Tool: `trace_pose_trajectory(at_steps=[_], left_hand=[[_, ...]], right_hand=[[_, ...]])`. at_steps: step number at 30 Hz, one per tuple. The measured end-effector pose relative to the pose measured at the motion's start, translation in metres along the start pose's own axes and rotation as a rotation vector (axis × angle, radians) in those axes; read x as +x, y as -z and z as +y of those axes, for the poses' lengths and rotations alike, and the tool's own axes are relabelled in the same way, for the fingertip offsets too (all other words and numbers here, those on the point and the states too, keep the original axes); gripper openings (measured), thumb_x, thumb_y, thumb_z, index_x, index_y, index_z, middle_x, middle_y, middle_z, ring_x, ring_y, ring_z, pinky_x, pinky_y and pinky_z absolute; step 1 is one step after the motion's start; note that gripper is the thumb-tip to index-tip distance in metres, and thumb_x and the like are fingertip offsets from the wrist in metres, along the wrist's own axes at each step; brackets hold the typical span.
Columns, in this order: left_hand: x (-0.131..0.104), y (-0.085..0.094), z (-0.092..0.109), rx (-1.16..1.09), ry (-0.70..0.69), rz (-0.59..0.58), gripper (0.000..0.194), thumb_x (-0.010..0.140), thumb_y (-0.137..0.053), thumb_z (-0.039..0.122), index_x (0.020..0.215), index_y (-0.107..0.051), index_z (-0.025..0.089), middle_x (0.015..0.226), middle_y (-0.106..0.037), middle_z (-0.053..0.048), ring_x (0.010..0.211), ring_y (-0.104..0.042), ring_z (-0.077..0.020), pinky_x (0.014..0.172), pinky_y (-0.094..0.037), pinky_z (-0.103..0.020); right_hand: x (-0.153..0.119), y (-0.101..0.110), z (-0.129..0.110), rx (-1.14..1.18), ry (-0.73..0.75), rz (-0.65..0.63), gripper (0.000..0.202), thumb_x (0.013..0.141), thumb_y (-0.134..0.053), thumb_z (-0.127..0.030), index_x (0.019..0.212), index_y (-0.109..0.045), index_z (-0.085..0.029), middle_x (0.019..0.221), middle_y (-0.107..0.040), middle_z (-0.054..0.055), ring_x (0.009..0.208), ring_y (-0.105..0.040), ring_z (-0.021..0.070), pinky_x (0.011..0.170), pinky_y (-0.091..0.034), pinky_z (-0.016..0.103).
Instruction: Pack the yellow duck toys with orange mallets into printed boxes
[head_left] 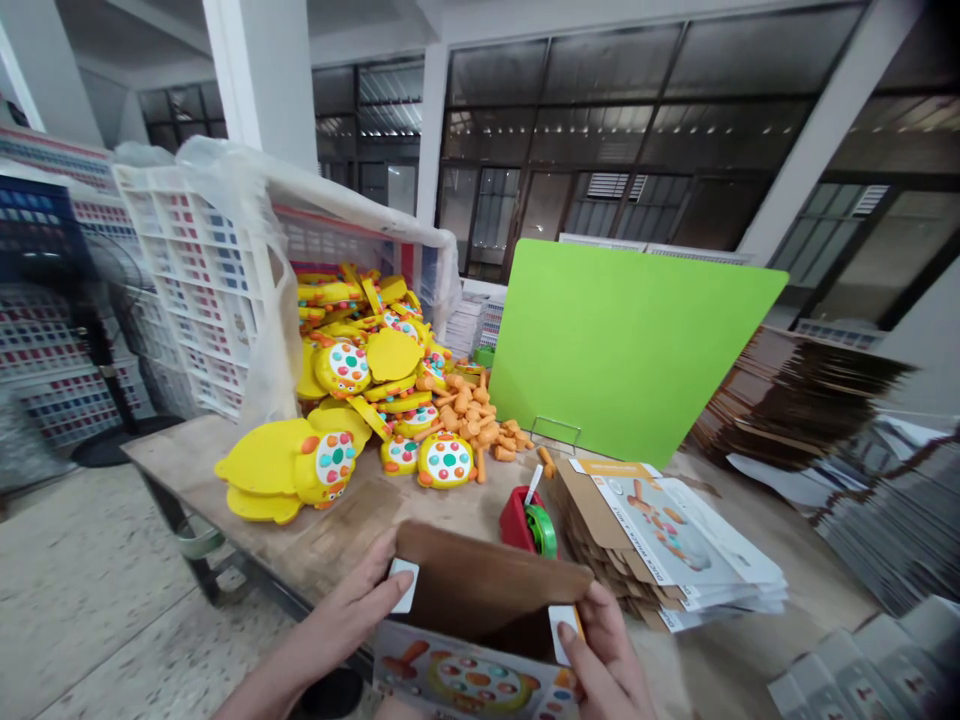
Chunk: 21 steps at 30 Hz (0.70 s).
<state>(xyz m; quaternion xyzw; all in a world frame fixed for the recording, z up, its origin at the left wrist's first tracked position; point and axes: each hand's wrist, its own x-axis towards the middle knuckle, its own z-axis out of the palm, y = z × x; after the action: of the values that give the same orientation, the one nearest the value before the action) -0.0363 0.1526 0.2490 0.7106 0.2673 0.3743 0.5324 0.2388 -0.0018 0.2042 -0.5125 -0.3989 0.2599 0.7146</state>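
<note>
An open cardboard box [465, 668] with a toy picture on its front is low in the middle of the view, its brown inside facing up. My left hand [365, 592] grips its left side, the thumb on a white side flap. At the right side, my right hand [604, 650] holds the box, with the thumb against the other white flap. Beyond the box on the table lie yellow duck toys [446, 460] with coloured dots and a heap of orange mallets [469, 410]. A red tape dispenser [516, 518] with green tape stands just behind the box.
Flattened printed boxes [660, 530] are stacked right of the dispenser. A green board [615, 350] stands upright at the back. A tipped white crate [202, 280] full of yellow toys is at the left. More cardboard stacks [817, 400] are at the far right.
</note>
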Motion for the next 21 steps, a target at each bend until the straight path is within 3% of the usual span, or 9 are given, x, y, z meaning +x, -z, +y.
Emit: trace_pose_trajectory(at_steps=[4,7,9,11,14,17,21], left_hand=[[0.001,0.007,0.024,0.16,-0.227,-0.182,0.029,0.093,-0.066,0.049,0.115,-0.077,0.032,0.123,-0.075,-0.007,0.122,-0.066,-0.0301,0.109,-0.049,-0.045],[-0.004,0.013,0.03,0.3,-0.386,-0.29,0.049,0.083,-0.074,0.06,0.126,-0.071,0.038,0.13,-0.072,-0.008,0.128,-0.062,-0.0336,0.111,-0.045,-0.05],[-0.01,0.014,0.029,0.4,-0.4,-0.286,0.062,0.078,-0.078,0.06,0.135,-0.065,0.039,0.138,-0.067,-0.01,0.133,-0.057,-0.0362,0.111,-0.046,-0.053],[-0.015,0.013,0.027,0.495,-0.381,-0.253,0.06,0.079,-0.081,0.05,0.136,-0.064,0.039,0.141,-0.065,-0.01,0.136,-0.055,-0.0367,0.109,-0.047,-0.053],[-0.02,0.008,0.026,0.565,-0.369,-0.227,0.056,0.081,-0.081,0.036,0.134,-0.066,0.037,0.139,-0.066,-0.009,0.133,-0.058,-0.0351,0.108,-0.049,-0.05],[-0.018,0.004,0.03,0.559,-0.368,-0.207,0.047,0.083,-0.078,0.031,0.129,-0.069,0.035,0.133,-0.071,-0.008,0.125,-0.063,-0.0314,0.107,-0.051,-0.045],[-0.013,0.002,0.036,0.552,-0.398,-0.196,0.029,0.089,-0.072,0.028,0.117,-0.075,0.034,0.124,-0.075,-0.006,0.114,-0.069,-0.0269,0.1,-0.056,-0.039]], right_hand=[[0.004,0.015,-0.03,-0.316,0.339,-0.232,0.019,0.086,-0.072,-0.021,0.104,-0.077,-0.029,0.11,-0.078,0.01,0.106,-0.074,0.026,0.089,-0.061,0.033],[0.008,0.024,-0.045,-0.52,0.587,-0.385,0.023,0.085,-0.076,-0.032,0.108,-0.077,-0.033,0.11,-0.079,0.009,0.104,-0.075,0.0301,0.088,-0.062,0.04],[0.007,0.026,-0.049,-0.631,0.624,-0.394,0.028,0.086,-0.075,-0.044,0.112,-0.075,-0.035,0.117,-0.077,0.008,0.11,-0.073,0.0328,0.093,-0.06,0.046],[0.005,0.025,-0.05,-0.748,0.642,-0.393,0.028,0.084,-0.076,-0.046,0.11,-0.075,-0.035,0.123,-0.074,0.008,0.111,-0.072,0.0337,0.093,-0.06,0.046],[0.003,0.02,-0.053,-0.922,0.725,-0.444,0.038,0.077,-0.084,-0.04,0.113,-0.074,-0.033,0.125,-0.073,0.009,0.105,-0.074,0.0332,0.085,-0.064,0.042],[0.005,0.013,-0.06,-0.991,0.814,-0.411,0.051,0.079,-0.079,-0.032,0.129,-0.069,-0.034,0.12,-0.075,0.008,0.097,-0.077,0.0308,0.08,-0.065,0.039],[0.013,0.005,-0.074,-0.999,0.921,-0.426,0.045,0.083,-0.071,-0.025,0.127,-0.07,-0.036,0.11,-0.079,0.007,0.087,-0.078,0.0259,0.071,-0.065,0.035]])
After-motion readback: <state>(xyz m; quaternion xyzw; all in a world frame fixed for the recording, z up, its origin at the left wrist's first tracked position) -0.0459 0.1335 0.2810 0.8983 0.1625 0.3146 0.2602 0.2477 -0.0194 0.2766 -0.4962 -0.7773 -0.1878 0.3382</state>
